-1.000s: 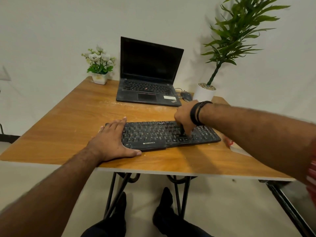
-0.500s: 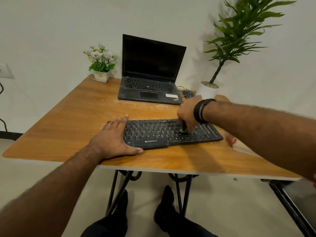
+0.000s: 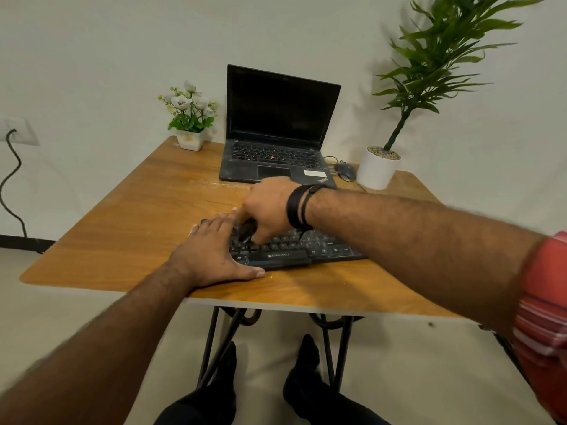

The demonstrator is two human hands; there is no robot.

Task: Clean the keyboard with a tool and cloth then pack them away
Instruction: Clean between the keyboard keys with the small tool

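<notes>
Hands: we are pinching a small dark cleaning tool (image 3: 247, 232) in our right hand (image 3: 270, 207), working the long black keyboard (image 3: 294, 251) stretching rightward beneath; our flat left hand (image 3: 211, 253) is steadying its nearer left end.

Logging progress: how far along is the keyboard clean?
Done: nothing visibly finished. In hand: right hand grips a dark tool on the keyboard keys near its left end; left hand lies flat, steadying that end. Left: the cloth wipe and packing away; no cloth in view.
</notes>
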